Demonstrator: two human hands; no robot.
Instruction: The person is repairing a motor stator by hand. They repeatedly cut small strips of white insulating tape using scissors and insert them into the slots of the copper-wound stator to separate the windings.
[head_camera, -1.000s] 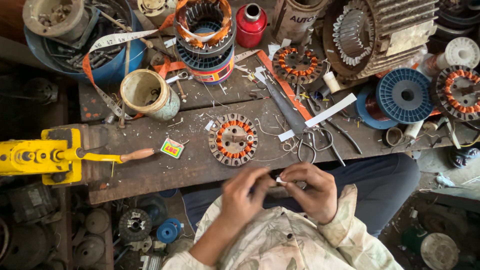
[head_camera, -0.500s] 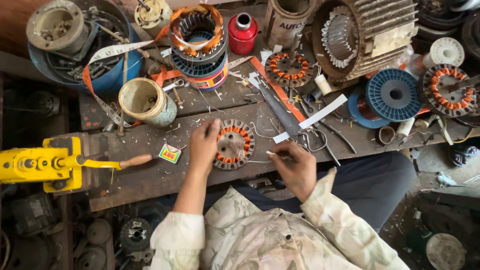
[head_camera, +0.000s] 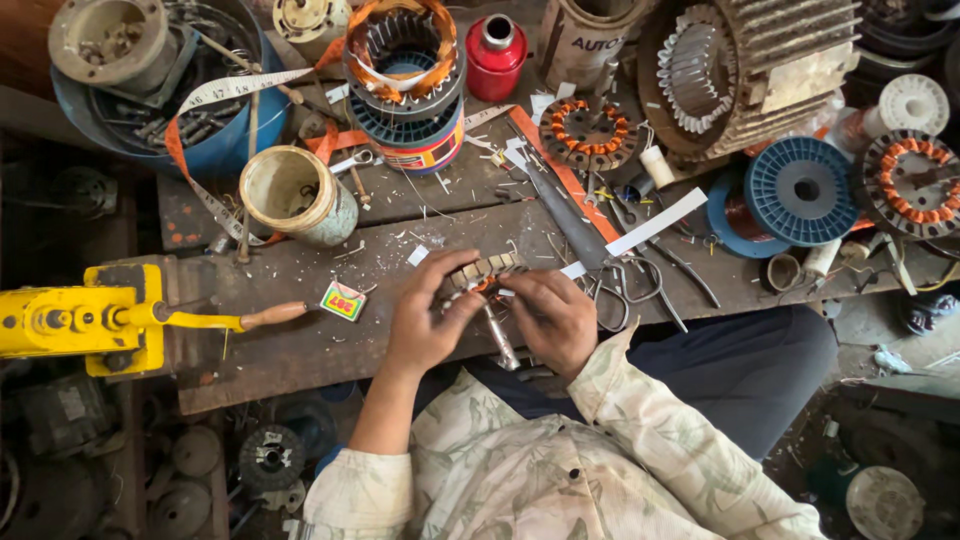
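- Left hand (head_camera: 432, 318) and right hand (head_camera: 552, 318) both clasp the round laminated metal stator with orange windings (head_camera: 483, 272), tilted on edge at frame centre, near the worn wooden bench's (head_camera: 300, 350) front edge;
- bare planks lie left of them; steel scissors (head_camera: 625, 285) crowd the right.

A grey metal stator ring (head_camera: 487, 272) with orange inserts is seen between the hands. A bright yellow winding machine (head_camera: 80, 320) with a brown wooden handle is noted at the bench edge. A red bottle (head_camera: 496, 55), a blue wire spool (head_camera: 800, 190) and a blue tub (head_camera: 215, 150) are shown on the dark, scratched wooden bench (head_camera: 300, 345). A pale, leaf-patterned shirt (head_camera: 560, 470) is worn, with dark navy trousers (head_camera: 740, 370).
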